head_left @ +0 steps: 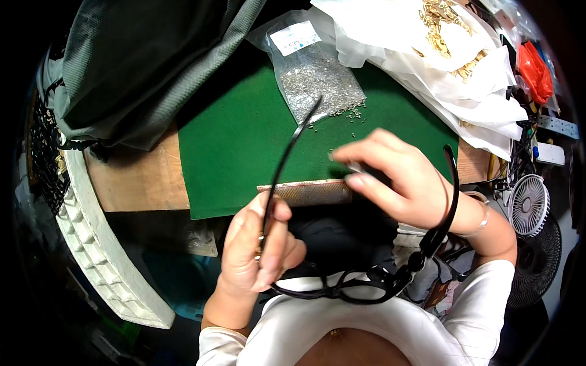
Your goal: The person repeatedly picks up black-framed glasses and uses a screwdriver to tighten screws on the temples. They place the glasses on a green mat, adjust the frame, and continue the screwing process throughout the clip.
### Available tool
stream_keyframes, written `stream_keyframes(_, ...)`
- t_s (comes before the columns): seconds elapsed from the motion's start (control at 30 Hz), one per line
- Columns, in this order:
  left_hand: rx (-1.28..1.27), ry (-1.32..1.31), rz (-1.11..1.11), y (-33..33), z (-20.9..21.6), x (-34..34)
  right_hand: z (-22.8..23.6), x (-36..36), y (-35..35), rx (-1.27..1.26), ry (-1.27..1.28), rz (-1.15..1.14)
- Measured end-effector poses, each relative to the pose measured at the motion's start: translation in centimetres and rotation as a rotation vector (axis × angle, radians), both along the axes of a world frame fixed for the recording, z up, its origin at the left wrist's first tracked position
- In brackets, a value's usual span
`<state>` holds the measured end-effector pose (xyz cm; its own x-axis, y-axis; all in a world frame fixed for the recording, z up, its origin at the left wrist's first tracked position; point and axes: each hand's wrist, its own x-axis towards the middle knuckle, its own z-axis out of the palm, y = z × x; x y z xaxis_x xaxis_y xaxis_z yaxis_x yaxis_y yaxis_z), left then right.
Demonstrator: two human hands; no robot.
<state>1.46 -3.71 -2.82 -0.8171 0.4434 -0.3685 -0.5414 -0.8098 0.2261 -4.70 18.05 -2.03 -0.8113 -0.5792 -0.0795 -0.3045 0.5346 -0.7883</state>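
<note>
My left hand [259, 244] is closed around one temple of a pair of black eyeglasses [363, 299], close to its hinge. That temple's thin tip points up over the green mat [226, 140]. The other temple passes in front of my right wrist. Over the mat's front part, my right hand [406, 177] has thumb and forefinger curled toward each other. A small shiny bit shows between them, blurred by motion. Beyond the hands lies a clear zip bag [314, 79] of tiny silvery metal parts, some spilled at its lower corner.
A flat strip with a mesh-like face [305, 194] sits at the table's front edge. White sheeting [390, 36] bearing gold-coloured pieces [436, 27] covers the far right. A dark grey bag [140, 67] stands far left, above a white moulded tray [113, 262]. Fans [528, 204] are at right.
</note>
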Motion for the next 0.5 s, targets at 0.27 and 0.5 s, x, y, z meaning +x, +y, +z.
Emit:
stream_keyframes(0.27, -0.051, 0.205, 0.066, 0.8, -0.5, 0.9, -2.2, 0.1, -2.1, 0.302, 0.266, -0.100)
stream_keyframes(0.5, 0.136, 0.162, 0.055, -0.4, -2.1, 0.4, -2.4, 0.3, -2.4, 0.334, 0.279, -0.128)
